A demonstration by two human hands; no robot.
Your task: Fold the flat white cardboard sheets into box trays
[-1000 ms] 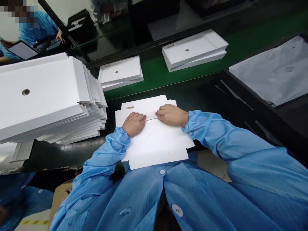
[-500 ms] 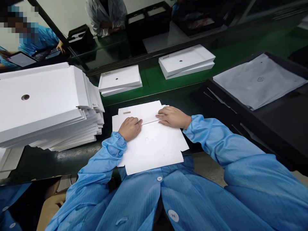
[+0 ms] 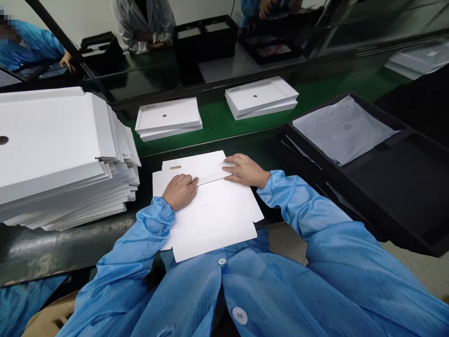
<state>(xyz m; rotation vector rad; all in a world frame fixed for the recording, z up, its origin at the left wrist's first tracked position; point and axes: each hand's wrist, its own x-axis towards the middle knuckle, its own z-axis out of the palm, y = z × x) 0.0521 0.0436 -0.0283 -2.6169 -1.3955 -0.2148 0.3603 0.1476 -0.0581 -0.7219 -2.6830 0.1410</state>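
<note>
Box blank (image 3: 210,219) of white cardboard, front and centre, opened out flat on the dark tabletop (image 3: 87,243) with its near edge right by the blue coat (image 3: 196,295)! Across its far part runs a raised crease (image 3: 211,180), and that is where the action sits. Left hand (image 3: 180,192): fingers curled, knuckles up, fingertips down at the crease's left; whether they pinch the cardboard, you cannot tell. Right hand (image 3: 246,170): palm down, fingers spread apart over the far panel (image 3: 201,164), close by the crease's right. A narrow brown slot (image 3: 175,167) shows at that panel's left, and a small round mark (image 3: 205,206) sits near the blank's middle, nearer the body than either hand.

Over to the left, what a pile: a tall stack of white cardboard trays (image 3: 45,140), edges uneven, a round hole (image 3: 3,140) in the top one. Beyond the blank, on a green strip (image 3: 215,119), two low piles of white trays: the left pile (image 3: 167,112) and the right pile (image 3: 263,97), each with its upper tray slightly askew. To the right, a black case (image 3: 400,187) carries a grey plastic bag (image 3: 345,128) in its far half. And at the back, a person in a pale coat (image 3: 126,21), forearms low in front, just left of a black box (image 3: 206,42); off to the far left, another person's blue sleeve (image 3: 42,42).
</note>
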